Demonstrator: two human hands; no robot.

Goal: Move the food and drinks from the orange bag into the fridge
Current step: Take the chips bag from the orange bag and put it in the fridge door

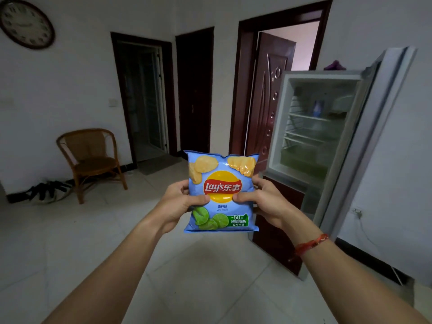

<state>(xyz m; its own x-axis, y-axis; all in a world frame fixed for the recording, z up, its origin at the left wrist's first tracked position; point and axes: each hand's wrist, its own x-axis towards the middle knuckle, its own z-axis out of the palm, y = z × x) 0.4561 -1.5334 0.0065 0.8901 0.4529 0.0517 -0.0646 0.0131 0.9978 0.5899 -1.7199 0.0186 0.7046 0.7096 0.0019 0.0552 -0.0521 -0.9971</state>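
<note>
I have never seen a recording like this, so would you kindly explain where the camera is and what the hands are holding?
There is no robot here: a person wears one wide-angle camera on the head, so you look forward and down along their arms. The left hand and the right hand together hold a blue bag of Lay's lime chips upright by its sides, thumbs on the front. Ahead to the right stands the fridge with its upper door swung open; a bluish item on a shelf inside is too blurred to name. A wicker chair stands on the tiled floor at left. The orange bag is not in view.
</note>
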